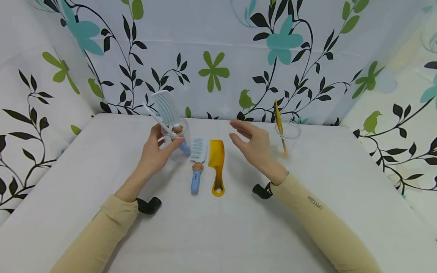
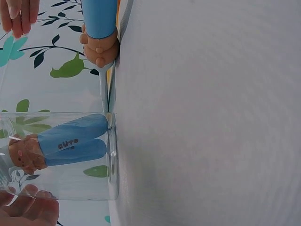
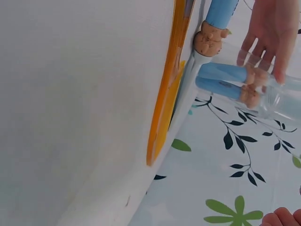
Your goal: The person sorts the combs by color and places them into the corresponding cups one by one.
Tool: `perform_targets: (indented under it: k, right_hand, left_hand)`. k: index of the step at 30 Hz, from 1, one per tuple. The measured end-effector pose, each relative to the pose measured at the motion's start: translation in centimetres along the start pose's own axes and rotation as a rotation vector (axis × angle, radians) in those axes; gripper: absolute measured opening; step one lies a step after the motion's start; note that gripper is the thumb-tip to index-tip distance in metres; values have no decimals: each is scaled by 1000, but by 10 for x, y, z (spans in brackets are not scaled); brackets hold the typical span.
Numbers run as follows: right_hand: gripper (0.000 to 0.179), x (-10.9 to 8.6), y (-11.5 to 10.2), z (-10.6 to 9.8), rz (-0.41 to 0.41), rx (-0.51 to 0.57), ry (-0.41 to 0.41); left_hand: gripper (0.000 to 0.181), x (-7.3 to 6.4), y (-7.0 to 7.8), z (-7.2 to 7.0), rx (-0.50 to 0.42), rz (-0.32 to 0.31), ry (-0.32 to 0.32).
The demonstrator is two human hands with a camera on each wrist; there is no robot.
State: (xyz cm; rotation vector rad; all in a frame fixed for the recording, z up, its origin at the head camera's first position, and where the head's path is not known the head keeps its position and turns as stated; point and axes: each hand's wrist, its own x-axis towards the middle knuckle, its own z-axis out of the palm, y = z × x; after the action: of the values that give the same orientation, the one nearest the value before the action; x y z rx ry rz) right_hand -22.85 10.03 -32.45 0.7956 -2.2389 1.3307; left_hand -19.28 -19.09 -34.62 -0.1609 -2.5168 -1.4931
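Note:
My left hand [image 1: 155, 151] grips a clear jar [image 1: 186, 131] by its side, thumb in front and fingers behind. Inside the jar, handles down, stand two pale combs [image 1: 166, 106] with blue handles and brown bear figures; the left wrist view shows both handles [image 2: 73, 136] through the wall. Just right of the jar, a similar blue-handled comb [image 1: 196, 178] lies on the table. Beside it lies an amber comb [image 1: 216, 153] with a hole in its handle. To the right, my right hand [image 1: 252, 146] hovers above the table, fingers loosely bent, holding nothing.
Behind my right hand, a second clear jar [image 1: 295, 132] holds a slim yellow item [image 1: 278, 117] that leans out over the rim. A white cloth covers the table [image 1: 218, 231]. Leaf-patterned curtains [image 1: 213, 38] enclose the back and sides.

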Motion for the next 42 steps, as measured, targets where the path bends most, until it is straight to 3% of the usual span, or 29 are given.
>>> perform_targets:
  k: [5,12,20,30,34,42]
  right_hand:
    - [33,-9,-2,-23,-35,-18,23]
    - [34,-23,5,-54,-6,-46,36]
    - [33,-29,10,-86,-29,-34,178]
    - [42,-21,18,-102,30,-32,293]
    - [53,-23,23,-109,110,-43,260]
    - [81,-28,47,-117,371,-111,114]
  left_hand:
    - [80,0,0,0,3,17,5]
    - [81,-1,1,-1,8,5,-4]
    - [81,0,3,-2,4,20,-9]
    - [85,-3,5,-6,4,-3,6]
    - [86,-2,5,-5,15,-10,-3]
    - [84,-3,6,-4,10,-7,-15]
